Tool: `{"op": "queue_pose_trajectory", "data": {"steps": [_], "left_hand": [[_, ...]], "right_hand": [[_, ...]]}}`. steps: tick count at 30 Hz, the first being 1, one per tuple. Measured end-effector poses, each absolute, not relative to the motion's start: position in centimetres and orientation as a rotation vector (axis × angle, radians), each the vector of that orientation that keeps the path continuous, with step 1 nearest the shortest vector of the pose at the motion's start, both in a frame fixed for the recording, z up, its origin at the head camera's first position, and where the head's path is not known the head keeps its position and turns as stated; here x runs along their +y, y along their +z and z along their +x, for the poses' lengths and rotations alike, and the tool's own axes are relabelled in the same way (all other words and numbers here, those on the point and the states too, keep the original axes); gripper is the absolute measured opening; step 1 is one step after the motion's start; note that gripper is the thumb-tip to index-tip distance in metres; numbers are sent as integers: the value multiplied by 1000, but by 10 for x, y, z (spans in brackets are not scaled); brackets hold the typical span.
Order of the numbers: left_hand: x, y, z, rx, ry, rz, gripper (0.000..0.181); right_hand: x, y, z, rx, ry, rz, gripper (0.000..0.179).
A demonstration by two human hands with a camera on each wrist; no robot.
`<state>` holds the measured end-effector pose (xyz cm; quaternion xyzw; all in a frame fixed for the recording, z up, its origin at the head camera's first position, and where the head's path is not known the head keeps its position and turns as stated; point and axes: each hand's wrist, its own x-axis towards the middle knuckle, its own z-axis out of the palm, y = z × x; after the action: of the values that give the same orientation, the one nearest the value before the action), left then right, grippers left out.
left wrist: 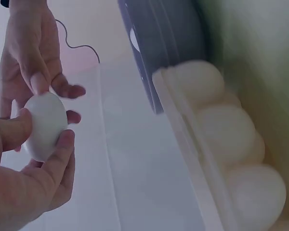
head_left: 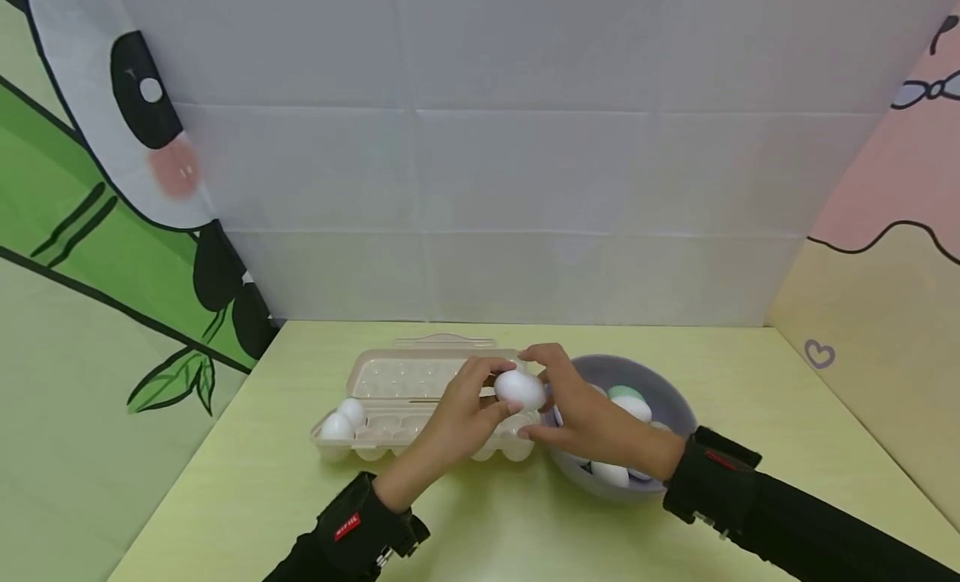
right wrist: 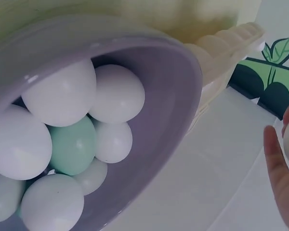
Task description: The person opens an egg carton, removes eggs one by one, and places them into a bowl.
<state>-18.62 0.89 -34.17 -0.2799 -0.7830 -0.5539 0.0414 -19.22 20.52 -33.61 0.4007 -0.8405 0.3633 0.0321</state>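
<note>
In the head view my left hand (head_left: 467, 407) pinches a white egg (head_left: 520, 389) between thumb and fingers, raised above the egg carton. My right hand (head_left: 581, 407) is at the egg's other side with thumb and forefinger spread apart; in the left wrist view its thumb is at the egg's upper end. The pale see-through egg carton (head_left: 390, 423) lies with its lid up, and two white eggs (head_left: 337, 426) sit at its left end. Beside it, a grey-purple bowl (head_left: 678, 398) holds several white eggs and a green egg (right wrist: 73, 147), partly hidden by my right forearm.
Bowl and carton stand side by side on a pale yellow table (head_left: 247, 482). A white backdrop (head_left: 525, 173) rises behind them. Cartoon-printed panels flank the table: a green one (head_left: 90, 332) on the left and a pink-and-beige one (head_left: 885, 315) on the right.
</note>
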Motion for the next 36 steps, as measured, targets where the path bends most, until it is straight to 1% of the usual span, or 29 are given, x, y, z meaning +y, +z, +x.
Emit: {"op": "queue_pose_trajectory", "data": {"steps": [4, 7, 13, 19, 21, 27, 36], "left_hand": [[15, -340, -183, -2398, -1812, -794, 34], [16, -340, -183, -2398, -1844, -790, 33], [13, -341, -184, -2397, -1814, -868, 32], [3, -338, -187, -2405, -1639, -906, 35], [-2, -337, -188, -2404, -1603, -882, 35], [-17, -336, -195, -2410, -1583, -785, 34], [-45, -336, -203, -2432, -1521, -618, 33]], "right_hand": [[203, -335, -193, -2427, 990, 1277, 52], [203, -336, -196, -2358, 947, 1299, 44], [206, -334, -198, -2369, 925, 1311, 44], [216, -329, -204, -2406, 896, 1255, 45], [222, -327, -208, -2432, 887, 1218, 45], [251, -328, -235, -2540, 832, 1087, 43], [286, -348, -266, -2837, 715, 934, 38]]}}
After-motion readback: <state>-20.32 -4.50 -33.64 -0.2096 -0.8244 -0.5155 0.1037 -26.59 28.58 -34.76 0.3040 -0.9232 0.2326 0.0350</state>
